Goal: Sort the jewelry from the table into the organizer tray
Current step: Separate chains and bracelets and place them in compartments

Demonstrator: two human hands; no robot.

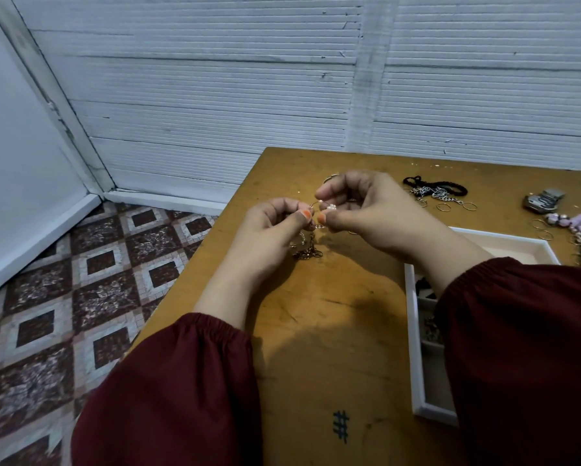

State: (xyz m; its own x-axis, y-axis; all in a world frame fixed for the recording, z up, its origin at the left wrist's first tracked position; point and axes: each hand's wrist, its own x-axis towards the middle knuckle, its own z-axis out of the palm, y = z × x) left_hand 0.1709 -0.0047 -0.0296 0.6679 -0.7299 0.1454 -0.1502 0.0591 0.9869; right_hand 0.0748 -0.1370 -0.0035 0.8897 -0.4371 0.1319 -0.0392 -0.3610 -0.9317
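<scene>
Currently left hand (275,227) and right hand (359,206) are both pinching the chain (311,253), its length hanging below; organizer tray (415,331) lying rightward, nearer right hand.

One wide-angle camera rides on my head, facing forward and down, close over the brown wooden counter (332,331). My left hand (272,233) and right hand (369,210) sit mid-frame. The white ribbed wall (215,79) stands behind, and the patterned tiled floor (63,280) lies to the left.
</scene>
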